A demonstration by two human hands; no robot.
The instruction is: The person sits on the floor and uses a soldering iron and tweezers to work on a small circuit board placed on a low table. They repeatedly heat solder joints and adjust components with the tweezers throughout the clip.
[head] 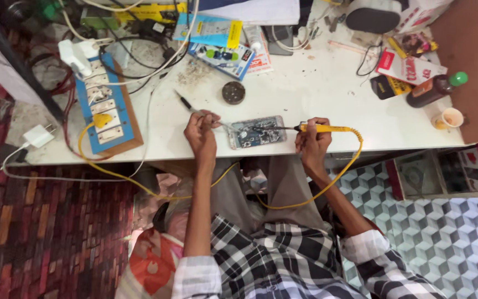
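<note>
holding yellow soldering iron (pixel 327 128) in right hand (pixel 312 141), fist closed round it, tip on opened phone (pixel 256 132). left hand (pixel 202 133) pinching tweezers (pixel 223 124) at phone's edge, on white table (pixel 316 94).

The person wears a black-and-white checked shirt with sleeves rolled up, and grey trousers.

An opened phone (pixel 256 132) lies flat near the white table's front edge, circuitry exposed. A yellow-handled soldering iron (pixel 327 128) points its tip onto it. Thin tweezers (pixel 223 124) touch its left edge.
</note>
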